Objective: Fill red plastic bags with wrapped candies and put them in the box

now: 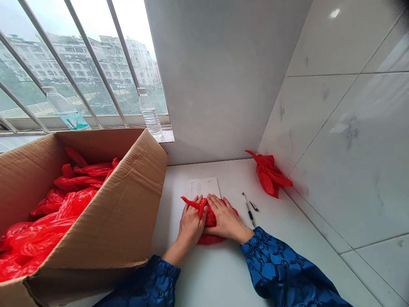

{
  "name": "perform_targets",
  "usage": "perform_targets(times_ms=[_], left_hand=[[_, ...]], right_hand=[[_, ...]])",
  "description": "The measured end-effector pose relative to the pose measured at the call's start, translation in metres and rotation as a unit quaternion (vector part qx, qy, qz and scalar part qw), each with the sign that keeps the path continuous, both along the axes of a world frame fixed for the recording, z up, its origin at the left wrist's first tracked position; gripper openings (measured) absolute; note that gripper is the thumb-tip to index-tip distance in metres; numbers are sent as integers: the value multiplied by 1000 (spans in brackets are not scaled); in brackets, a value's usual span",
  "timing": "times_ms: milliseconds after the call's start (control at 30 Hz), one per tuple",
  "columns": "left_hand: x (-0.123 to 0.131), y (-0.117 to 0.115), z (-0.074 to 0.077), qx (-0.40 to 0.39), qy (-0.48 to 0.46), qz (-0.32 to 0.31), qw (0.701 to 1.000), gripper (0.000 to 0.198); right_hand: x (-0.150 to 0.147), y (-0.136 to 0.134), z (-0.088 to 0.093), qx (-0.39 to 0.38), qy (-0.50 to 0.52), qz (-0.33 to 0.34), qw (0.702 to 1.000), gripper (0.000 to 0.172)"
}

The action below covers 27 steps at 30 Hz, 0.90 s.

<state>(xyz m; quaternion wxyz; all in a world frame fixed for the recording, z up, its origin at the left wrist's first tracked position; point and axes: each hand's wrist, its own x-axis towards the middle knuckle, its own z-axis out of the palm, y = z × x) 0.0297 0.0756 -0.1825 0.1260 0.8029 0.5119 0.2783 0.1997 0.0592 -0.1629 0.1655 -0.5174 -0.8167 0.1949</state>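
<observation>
A red plastic bag (207,238) lies crumpled on the white counter (223,273) in front of me. My left hand (191,222) and my right hand (225,218) both press down on it, fingers together and lying over the plastic. A red strip of the bag sticks up between the two hands. Blue patterned sleeves cover both my forearms.
A large open cardboard box (128,200) full of red plastic bags stands at the left. A printed sheet of paper (203,186) lies behind my hands, a pen (248,209) to the right. A bunched red bag (269,174) sits in the corner. Two water bottles (149,113) stand on the window sill.
</observation>
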Motion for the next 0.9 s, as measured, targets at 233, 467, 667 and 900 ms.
perform_targets(times_ms=[233, 467, 667, 900], left_hand=[[1, 0, -5, 15, 33, 0, 999, 49], [1, -1, -8, 18, 29, 3, 999, 46], [-1, -14, 0, 8, 6, 6, 1000, 43], [-15, -83, 46, -17, -19, -108, 994, 44]], right_hand=[[-2, 0, -6, -3, -5, -5, 1000, 106], [-4, -1, -15, 12, -7, -10, 1000, 102], [-6, -5, -21, 56, 6, -4, 998, 87], [32, -40, -27, 151, 162, 16, 975, 41]])
